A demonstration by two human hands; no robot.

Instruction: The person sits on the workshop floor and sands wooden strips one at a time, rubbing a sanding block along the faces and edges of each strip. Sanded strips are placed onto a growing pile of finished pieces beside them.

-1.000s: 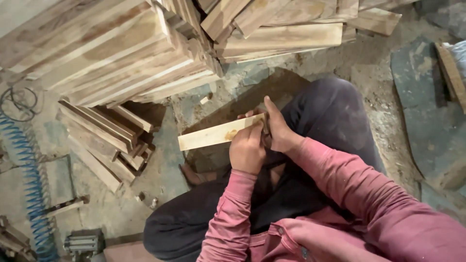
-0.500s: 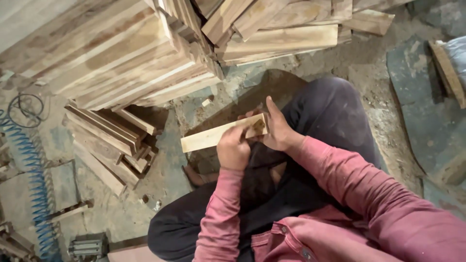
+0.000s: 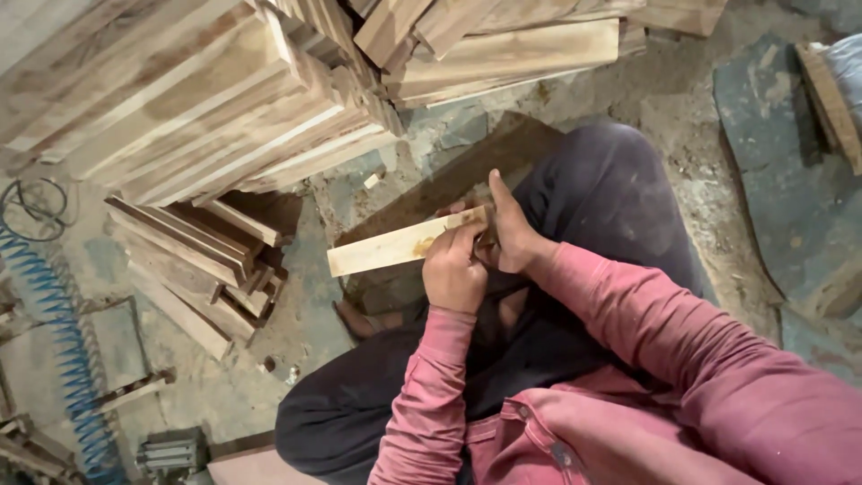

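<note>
Here the left hand [image 3: 453,274] and right hand [image 3: 514,235] both clasp one end of a slat [image 3: 404,242]; it looks light, stiff, easily gripped.

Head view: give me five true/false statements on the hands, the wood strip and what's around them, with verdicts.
1. Both hands, left and right, are on the pale wood strip. True.
2. The strip lies flat on the floor. False: it is held up over the person's lap, its free end pointing toward the picture's left.
3. A blue coiled hose runs along the left edge of the picture. True.
4. The person wears blue sleeves. False: the sleeves are pink-red.
5. The stacked planks lie behind the person. False: they fill the top of the picture, beyond the hands.
</note>
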